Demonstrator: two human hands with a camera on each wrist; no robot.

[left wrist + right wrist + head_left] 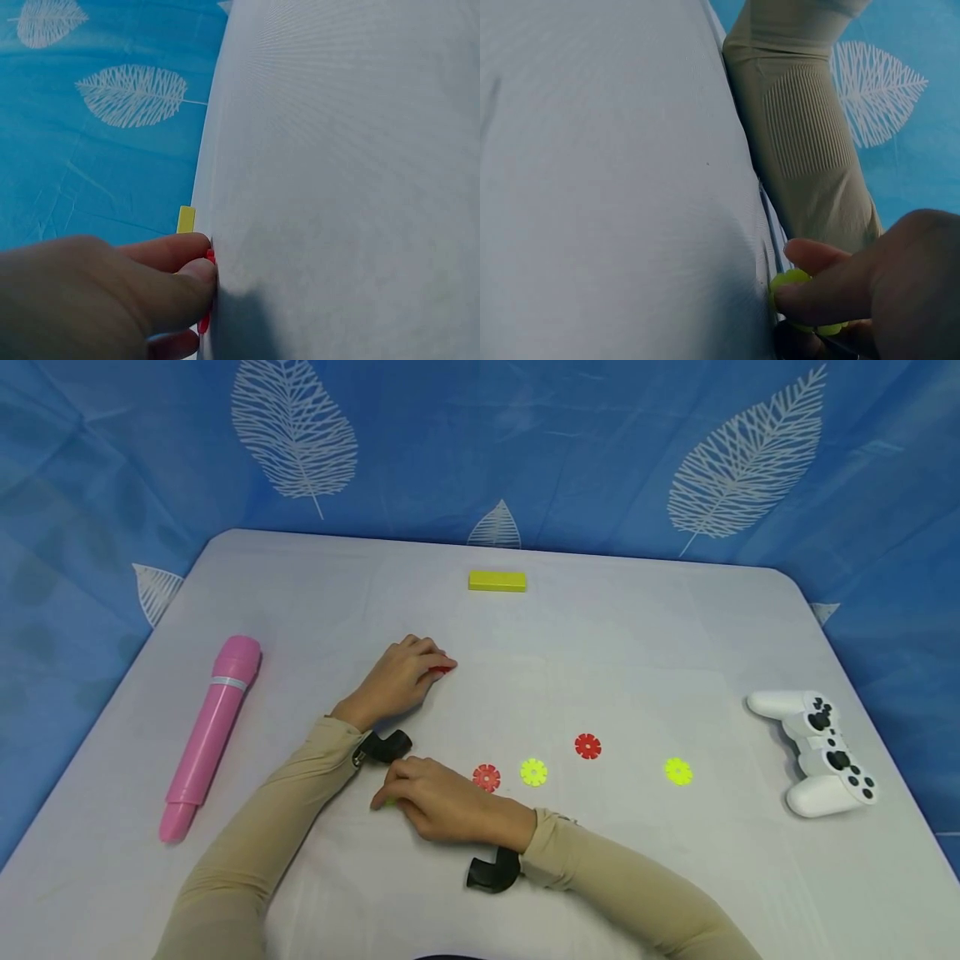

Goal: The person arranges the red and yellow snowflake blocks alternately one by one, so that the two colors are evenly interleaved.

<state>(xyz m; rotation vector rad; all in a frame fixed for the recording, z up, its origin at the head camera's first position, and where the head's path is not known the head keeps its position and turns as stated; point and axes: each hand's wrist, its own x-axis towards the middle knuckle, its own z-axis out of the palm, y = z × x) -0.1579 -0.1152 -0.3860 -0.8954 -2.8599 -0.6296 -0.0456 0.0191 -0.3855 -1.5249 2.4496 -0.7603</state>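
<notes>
Between thumb and fingers my left hand [397, 681] pinches a red notched plastic disc [211, 256], left of the middle of the table. Nearer the front, my right hand [453, 802] pinches a yellow-green disc [789, 278], mostly covered by the fingers. On the table beside the right hand lie a red disc [486, 778] and a yellow-green disc [534, 772]. Farther right are another red disc [588, 746] and another yellow-green one [678, 771], all flat and apart from each other.
A pink microphone-shaped object [206, 735] lies at the left. The white game controller [813, 752] rests near the right edge. At the back is a yellow block [497, 581]. Blue leaf-patterned cloth [510, 443] surrounds the white table [615, 627].
</notes>
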